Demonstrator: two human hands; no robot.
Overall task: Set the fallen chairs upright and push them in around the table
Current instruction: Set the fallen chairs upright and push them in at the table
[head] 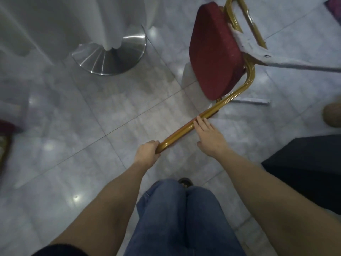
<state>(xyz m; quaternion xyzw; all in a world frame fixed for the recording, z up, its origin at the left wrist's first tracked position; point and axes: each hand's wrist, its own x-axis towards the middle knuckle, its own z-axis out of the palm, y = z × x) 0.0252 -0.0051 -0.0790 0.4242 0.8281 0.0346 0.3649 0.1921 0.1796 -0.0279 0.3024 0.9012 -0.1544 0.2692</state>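
A chair [215, 52] with a red padded seat and a gold metal frame lies tipped on the tiled floor, its seat facing left toward the table. A long gold frame tube [212, 111] runs from the seat down toward me. My left hand [146, 154] is closed around the near end of that tube. My right hand [210, 135] rests flat on the tube a little farther up, fingers extended along it. The table shows as a white cloth [55, 21] hanging over a round steel pedestal base [110, 54] at upper left.
White fabric strips [258, 54] trail from the chair frame to the right. A dark box [310, 167] stands at right, a shoe [332, 115] at the right edge. Part of another red and gold chair [5, 133] shows at the left edge. My jeans-clad knees [184, 215] are below.
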